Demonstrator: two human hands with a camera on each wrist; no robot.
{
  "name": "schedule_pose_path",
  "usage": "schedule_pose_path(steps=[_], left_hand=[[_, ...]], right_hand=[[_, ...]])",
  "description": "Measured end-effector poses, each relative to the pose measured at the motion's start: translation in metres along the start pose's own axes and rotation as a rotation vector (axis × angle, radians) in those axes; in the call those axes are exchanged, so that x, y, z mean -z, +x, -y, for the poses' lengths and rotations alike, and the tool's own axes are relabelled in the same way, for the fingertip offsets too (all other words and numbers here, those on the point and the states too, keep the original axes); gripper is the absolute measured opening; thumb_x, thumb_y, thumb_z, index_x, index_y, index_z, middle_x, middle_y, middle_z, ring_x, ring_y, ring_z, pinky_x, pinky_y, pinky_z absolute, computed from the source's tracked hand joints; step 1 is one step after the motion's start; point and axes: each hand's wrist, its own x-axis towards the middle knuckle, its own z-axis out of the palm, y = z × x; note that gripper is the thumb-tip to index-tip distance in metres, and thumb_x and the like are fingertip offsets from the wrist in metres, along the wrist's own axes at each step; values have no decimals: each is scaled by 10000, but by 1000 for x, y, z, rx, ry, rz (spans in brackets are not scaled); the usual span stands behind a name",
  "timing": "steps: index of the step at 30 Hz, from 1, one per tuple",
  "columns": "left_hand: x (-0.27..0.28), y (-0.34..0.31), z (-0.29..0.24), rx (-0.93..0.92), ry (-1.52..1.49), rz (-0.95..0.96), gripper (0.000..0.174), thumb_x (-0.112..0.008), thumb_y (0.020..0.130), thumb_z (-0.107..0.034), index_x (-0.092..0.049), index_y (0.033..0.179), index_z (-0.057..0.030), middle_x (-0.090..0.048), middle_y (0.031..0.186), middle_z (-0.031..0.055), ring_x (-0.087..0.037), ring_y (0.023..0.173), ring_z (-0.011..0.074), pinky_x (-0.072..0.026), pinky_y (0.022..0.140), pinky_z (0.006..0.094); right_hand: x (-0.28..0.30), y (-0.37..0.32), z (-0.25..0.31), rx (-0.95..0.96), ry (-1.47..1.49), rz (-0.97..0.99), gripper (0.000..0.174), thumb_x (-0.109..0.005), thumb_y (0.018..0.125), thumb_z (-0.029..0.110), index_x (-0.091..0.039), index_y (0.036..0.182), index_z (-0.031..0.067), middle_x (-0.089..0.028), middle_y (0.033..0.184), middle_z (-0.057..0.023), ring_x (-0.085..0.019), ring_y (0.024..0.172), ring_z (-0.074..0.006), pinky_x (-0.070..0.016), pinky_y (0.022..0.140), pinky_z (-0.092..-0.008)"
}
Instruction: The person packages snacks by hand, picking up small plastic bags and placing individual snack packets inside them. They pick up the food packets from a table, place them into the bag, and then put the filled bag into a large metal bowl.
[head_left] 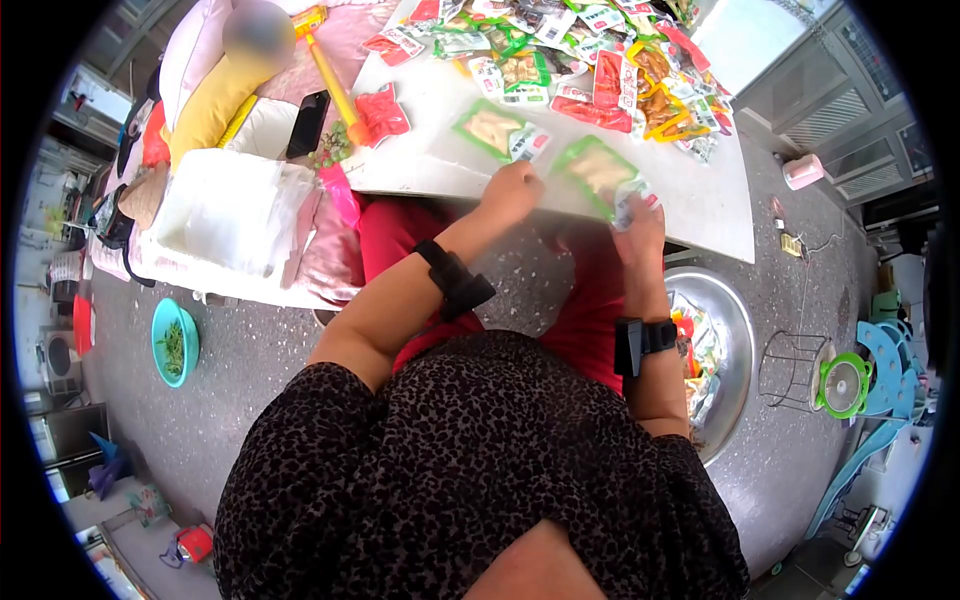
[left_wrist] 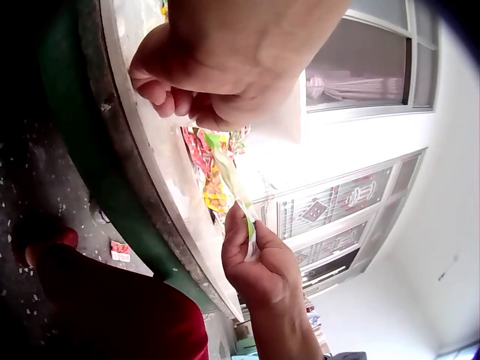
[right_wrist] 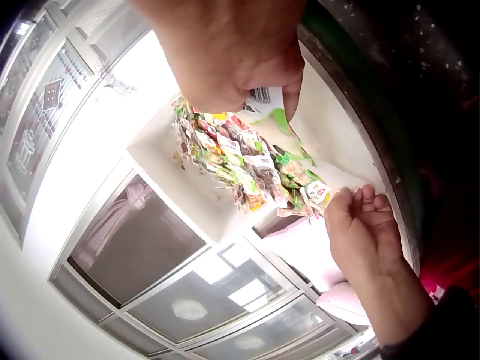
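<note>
Packet (head_left: 592, 168) was pinched by the right hand (head_left: 642, 230) over the table (head_left: 715, 200); at its near edge, the left hand (head_left: 513, 192) was curled, seemingly empty. Sorting was suggested; careful release was needed next.

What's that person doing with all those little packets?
Someone is at a white table, holding a green-edged packet in their right hand. Their left hand is close by with its fingers curled, and I can't see anything in it. Another green-edged packet is on the table near that hand. A big, colourful pile of packets is spread further back, and more packets sit in a large metal bowl on the person's right.
</note>
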Motion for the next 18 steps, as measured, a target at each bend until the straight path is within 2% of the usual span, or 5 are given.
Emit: schedule_pose_path(steps=[4,9,13,16,18], left_hand=[[2,-1,-6,55,33,82,164,-501,662,-165,-516,686,-4,-542,627,125,-536,601,230,-405,552,326],[-3,0,-8,16,140,87,173,-496,658,-169,-515,694,-1,-543,635,149,-535,607,270,-402,557,351],[-6,1,-3,-37,215,66,178,-478,652,-170,-536,717,-15,-561,689,165,-555,628,296,-419,589,373],[-7,1,-3,-17,198,65,188,-473,654,-173,-537,729,-13,-558,725,175,-542,705,314,-412,617,384],[-9,2,2,-67,188,32,173,-477,661,-165,-519,702,-2,-548,665,163,-533,635,299,-404,576,371]], right_hand=[[0,-1,4,83,-79,-30,232,-389,805,27,-415,1028,-30,-526,920,-137,-570,756,-241,-483,662,-334],[2,2,-2,154,-66,24,225,-396,804,32,-419,1017,-38,-527,922,-130,-571,757,-233,-478,656,-316],[-3,0,-5,130,-57,35,222,-391,802,25,-414,1011,-47,-523,926,-134,-571,760,-231,-478,657,-316],[-4,0,-11,89,-80,33,221,-387,801,21,-411,1009,-49,-521,928,-140,-570,762,-233,-479,656,-320],[-6,-3,-11,58,-88,2,219,-384,801,20,-409,1007,-50,-520,930,-144,-570,761,-236,-480,656,-321]])
